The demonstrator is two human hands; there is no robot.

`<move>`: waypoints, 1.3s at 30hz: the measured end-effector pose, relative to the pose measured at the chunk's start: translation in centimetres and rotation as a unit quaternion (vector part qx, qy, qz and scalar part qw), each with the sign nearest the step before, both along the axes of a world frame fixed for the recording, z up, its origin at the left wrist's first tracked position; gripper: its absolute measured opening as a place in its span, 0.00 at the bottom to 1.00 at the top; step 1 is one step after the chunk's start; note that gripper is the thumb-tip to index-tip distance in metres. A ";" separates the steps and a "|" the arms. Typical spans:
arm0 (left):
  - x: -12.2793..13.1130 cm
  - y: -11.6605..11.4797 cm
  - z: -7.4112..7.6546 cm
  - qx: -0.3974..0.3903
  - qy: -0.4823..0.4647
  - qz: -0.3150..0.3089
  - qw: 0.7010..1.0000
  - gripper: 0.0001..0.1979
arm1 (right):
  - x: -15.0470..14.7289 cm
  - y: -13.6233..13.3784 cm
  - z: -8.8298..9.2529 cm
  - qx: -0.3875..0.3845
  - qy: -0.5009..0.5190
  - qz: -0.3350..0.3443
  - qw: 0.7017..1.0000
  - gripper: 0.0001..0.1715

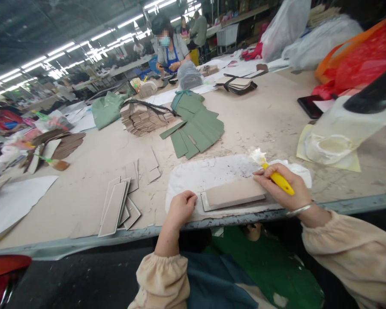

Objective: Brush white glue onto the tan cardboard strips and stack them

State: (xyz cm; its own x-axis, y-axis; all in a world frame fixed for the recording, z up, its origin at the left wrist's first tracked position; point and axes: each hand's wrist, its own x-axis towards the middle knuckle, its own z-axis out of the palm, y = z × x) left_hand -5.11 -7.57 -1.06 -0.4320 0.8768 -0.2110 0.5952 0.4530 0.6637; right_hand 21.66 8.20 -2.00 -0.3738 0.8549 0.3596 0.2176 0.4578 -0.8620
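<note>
My right hand (284,184) is closed around a brush with a yellow handle (281,182). The brush's bristles (257,155) are coated in a white paste and point away from me. Its fingertips also rest at the right end of a stack of beige panels (234,193), which lies on a white sheet (193,176) at the table edge. A pale strip with a dark rim shows at the stack's left end. Just left of that, my left hand (182,209) is curled with thumb and forefinger together; whatever they pinch, if anything, is hidden.
Loose dark-edged panels (116,206) lie to the left. Farther back are fanned green pieces (197,128) and a bundled beige stack (146,118). A cut-open plastic jug (337,133) and a phone (310,106) stand right. Across the table a masked co-worker (172,51) works.
</note>
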 end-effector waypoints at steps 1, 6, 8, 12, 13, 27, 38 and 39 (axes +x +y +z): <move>0.2 0.0 -0.1 -0.011 0.002 -0.011 1.000 0.09 | -0.1 0.0 -0.2 0.003 -0.011 0.008 1.000 0.11; 0.9 0.4 0.1 -0.025 0.028 -0.032 0.999 0.08 | -0.8 -0.1 -0.5 0.008 -0.025 0.023 0.999 0.09; 0.9 0.4 0.2 -0.031 0.043 -0.040 0.998 0.07 | -0.9 -0.1 -0.5 0.009 -0.030 0.026 0.999 0.09; 0.9 0.3 0.2 -0.039 0.051 -0.052 0.997 0.06 | -1.1 -0.1 -0.7 0.007 -0.042 0.039 0.998 0.10; 0.9 0.3 0.2 -0.042 0.050 -0.054 0.996 0.05 | -1.1 -0.1 -0.7 0.006 -0.048 0.042 0.998 0.10; 1.2 0.2 0.5 -0.069 0.035 -0.069 0.995 0.06 | -1.2 -0.3 -0.9 0.027 -0.122 0.038 0.991 0.09; 1.4 0.3 0.9 -0.069 0.055 -0.082 0.993 0.06 | -1.3 -0.6 -0.9 0.070 -0.145 0.032 0.986 0.07; 1.4 0.3 1.0 -0.070 0.056 -0.081 0.993 0.05 | -1.4 -0.6 -0.8 0.069 -0.145 0.031 0.986 0.07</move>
